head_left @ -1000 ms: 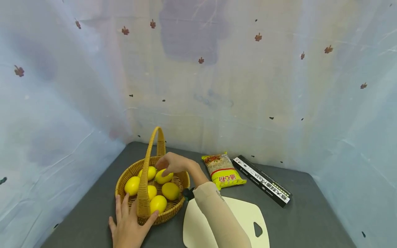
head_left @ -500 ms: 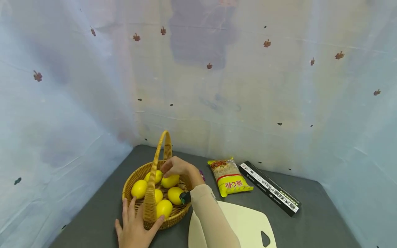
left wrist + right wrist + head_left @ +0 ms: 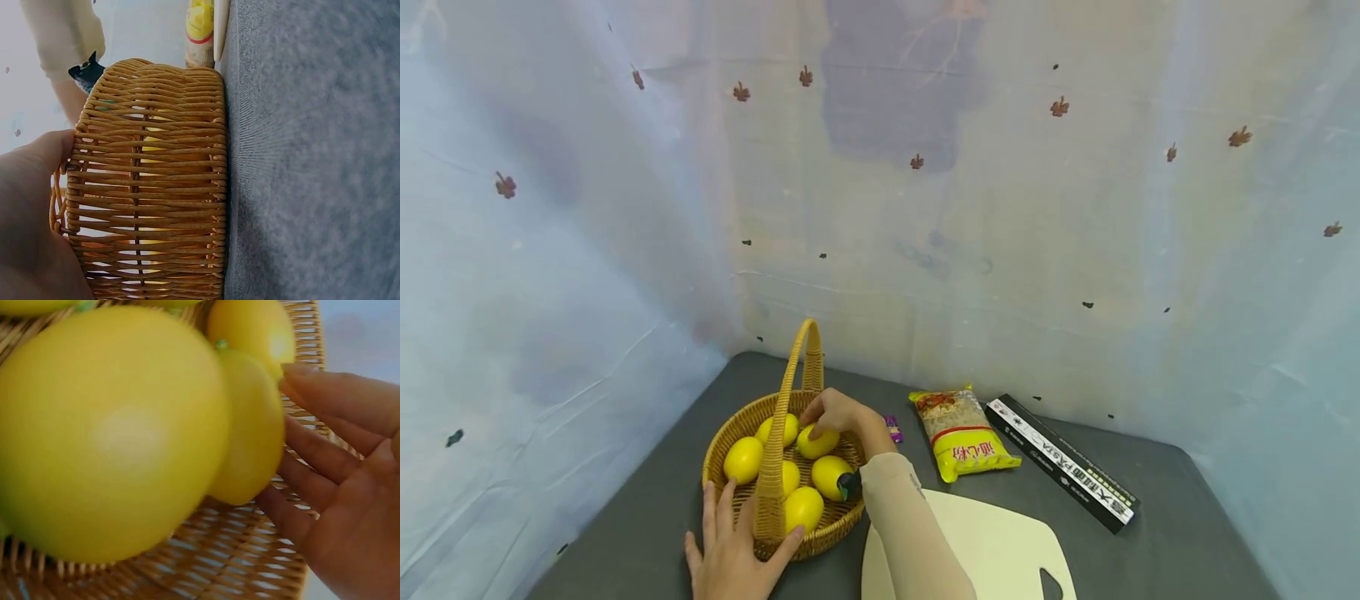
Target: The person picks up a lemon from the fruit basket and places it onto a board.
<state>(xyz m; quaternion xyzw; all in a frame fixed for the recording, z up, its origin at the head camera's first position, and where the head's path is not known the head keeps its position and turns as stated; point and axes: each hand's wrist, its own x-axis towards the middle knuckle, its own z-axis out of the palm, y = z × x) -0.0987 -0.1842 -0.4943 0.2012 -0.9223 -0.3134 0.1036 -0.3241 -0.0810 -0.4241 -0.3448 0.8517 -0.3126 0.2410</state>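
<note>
A round wicker basket (image 3: 720,446) with a tall handle stands at the left of the table, with several yellow lemons in it. My left hand (image 3: 730,550) rests over its near rim, fingers spread and thumb on either side of the handle's base; the thumb tip touches the rim in the left wrist view. Inside the basket, my right hand (image 3: 844,414) reaches to a lemon (image 3: 253,434) at the far right. Its extended fingers touch that lemon's side, their tips partly hidden behind it. A nearer lemon (image 3: 119,437) fills much of the right wrist view.
Right of the basket lies a cream cutting board (image 3: 992,542), partly under the right forearm. Behind it are a yellow pasta bag (image 3: 966,433), a long black pasta box (image 3: 1060,462) and a small purple packet (image 3: 892,428). A pale curtain (image 3: 962,275) closes the back.
The head view has shifted, so everything sits lower and further right. My right hand has come down closer around the lemon. My left hand stays on the rim. The purple packet has come into view.
</note>
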